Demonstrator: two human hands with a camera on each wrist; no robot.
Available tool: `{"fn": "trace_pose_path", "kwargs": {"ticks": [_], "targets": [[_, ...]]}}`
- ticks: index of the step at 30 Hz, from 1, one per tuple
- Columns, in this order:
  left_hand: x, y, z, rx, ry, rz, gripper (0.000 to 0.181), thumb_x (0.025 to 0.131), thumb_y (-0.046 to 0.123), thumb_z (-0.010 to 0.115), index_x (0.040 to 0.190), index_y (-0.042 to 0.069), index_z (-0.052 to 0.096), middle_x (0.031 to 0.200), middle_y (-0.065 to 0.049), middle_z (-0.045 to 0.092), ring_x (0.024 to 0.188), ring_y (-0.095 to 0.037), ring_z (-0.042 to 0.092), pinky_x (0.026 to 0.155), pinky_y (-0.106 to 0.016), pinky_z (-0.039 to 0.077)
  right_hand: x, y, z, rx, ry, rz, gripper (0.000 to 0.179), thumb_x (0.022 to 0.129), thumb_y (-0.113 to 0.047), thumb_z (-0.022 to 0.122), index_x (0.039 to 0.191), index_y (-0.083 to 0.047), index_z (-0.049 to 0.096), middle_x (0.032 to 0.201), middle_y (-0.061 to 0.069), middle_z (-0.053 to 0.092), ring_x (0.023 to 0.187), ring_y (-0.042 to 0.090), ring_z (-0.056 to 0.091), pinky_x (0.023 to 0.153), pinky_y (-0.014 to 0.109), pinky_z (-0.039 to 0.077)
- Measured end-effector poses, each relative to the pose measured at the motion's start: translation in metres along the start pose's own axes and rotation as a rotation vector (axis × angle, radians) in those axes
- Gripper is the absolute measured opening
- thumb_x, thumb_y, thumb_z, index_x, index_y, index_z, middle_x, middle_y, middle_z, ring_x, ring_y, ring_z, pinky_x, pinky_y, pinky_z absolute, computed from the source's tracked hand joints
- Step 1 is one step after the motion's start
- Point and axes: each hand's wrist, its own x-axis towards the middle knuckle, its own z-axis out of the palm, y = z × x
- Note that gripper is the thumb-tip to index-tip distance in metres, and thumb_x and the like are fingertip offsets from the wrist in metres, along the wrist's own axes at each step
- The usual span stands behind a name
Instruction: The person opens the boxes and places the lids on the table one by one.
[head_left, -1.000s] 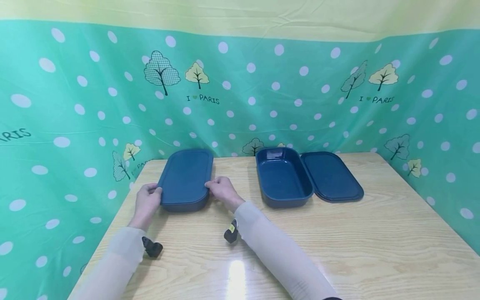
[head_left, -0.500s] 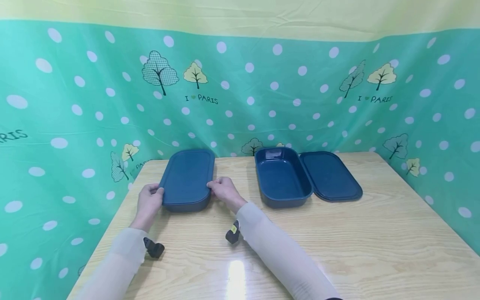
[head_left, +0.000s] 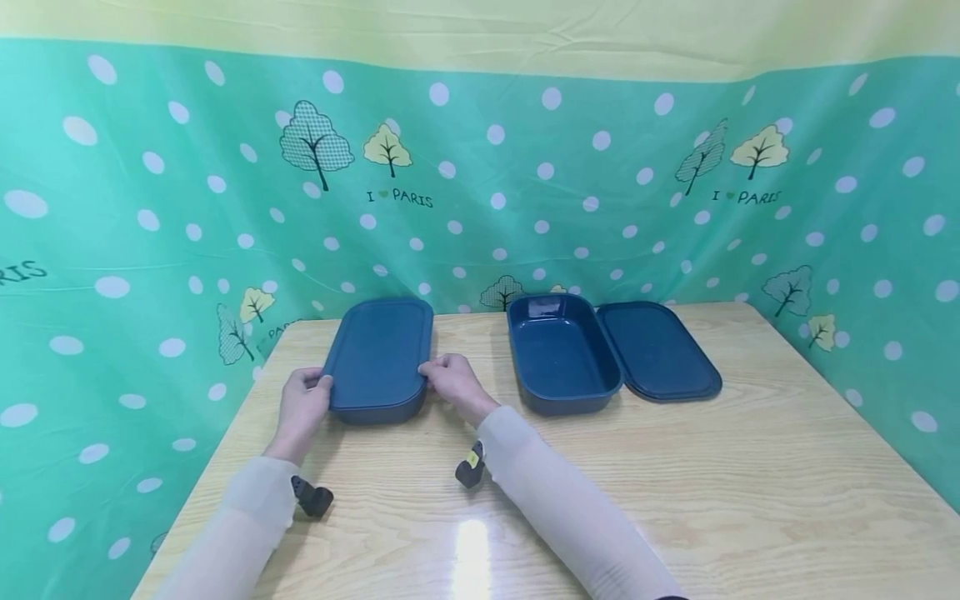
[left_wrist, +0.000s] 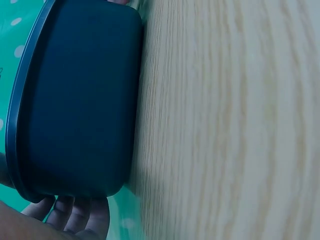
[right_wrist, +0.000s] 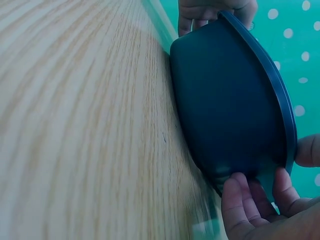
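A dark blue rectangular food container (head_left: 375, 414) stands at the table's left rear, with a flat blue lid (head_left: 381, 354) on top. My left hand (head_left: 303, 408) grips its left side near the front corner, thumb at the lid's edge. In the left wrist view, the fingers (left_wrist: 80, 215) bend against the container's end wall. From the opposite side my right hand (head_left: 457, 385) holds it, thumb over the rim. The right wrist view shows those fingers (right_wrist: 237, 200) against the wall below the rim. The container's inside is hidden under the lid.
To the right stands a second blue container (head_left: 566, 405), uncovered and with nothing visible inside. Its matching lid (head_left: 663, 354) lies flat against its right side. A polka-dot curtain (head_left: 480, 183) hangs right behind the wooden table (head_left: 675, 483).
The lidded container has slid slightly to the right across the table, with both hands moving along on it. The head view has turned a little, shifting the background left.
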Motion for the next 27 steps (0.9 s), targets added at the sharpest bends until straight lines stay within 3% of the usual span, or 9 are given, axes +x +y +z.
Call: {"fn": "trace_pose_path", "kwargs": {"ticks": [5,10,21,27], "targets": [[-0.001,0.0,0.001,-0.002,-0.001,-0.008,0.047,0.102,0.021,0.033,0.141,-0.006,0.031,0.136,-0.026,0.039,0.125,-0.039,0.042,0.103,-0.048,0.038,0.0,0.001,-0.001,0.022,-0.011,0.008,0.014,0.092,-0.018,0.059,0.085,-0.005,0.061,0.088,0.005,0.058,0.098,0.034,0.058,0.079,0.038,0.05],[0.001,0.0,0.004,-0.021,0.002,-0.009,0.046,0.102,0.021,0.034,0.14,-0.006,0.032,0.135,-0.026,0.04,0.124,-0.038,0.042,0.102,-0.047,0.038,0.001,0.003,-0.003,0.039,-0.01,0.005,0.016,0.093,-0.018,0.058,0.081,-0.006,0.059,0.086,0.004,0.057,0.092,0.029,0.059,0.082,0.042,0.051],[0.0,0.001,0.01,-0.054,-0.005,-0.002,0.046,0.102,0.021,0.034,0.14,-0.006,0.031,0.135,-0.025,0.039,0.124,-0.037,0.042,0.102,-0.046,0.039,0.0,0.005,-0.007,0.043,0.02,0.006,0.014,0.092,-0.019,0.059,0.086,-0.007,0.061,0.078,0.002,0.056,0.085,0.026,0.058,0.072,0.037,0.049],[0.0,0.002,0.012,-0.058,0.001,-0.002,0.046,0.102,0.02,0.035,0.139,-0.007,0.032,0.134,-0.025,0.039,0.123,-0.037,0.043,0.102,-0.046,0.039,-0.001,0.006,-0.008,0.043,0.018,0.002,0.017,0.092,-0.02,0.059,0.08,-0.009,0.058,0.077,0.001,0.055,0.083,0.025,0.057,0.07,0.036,0.048]]}}
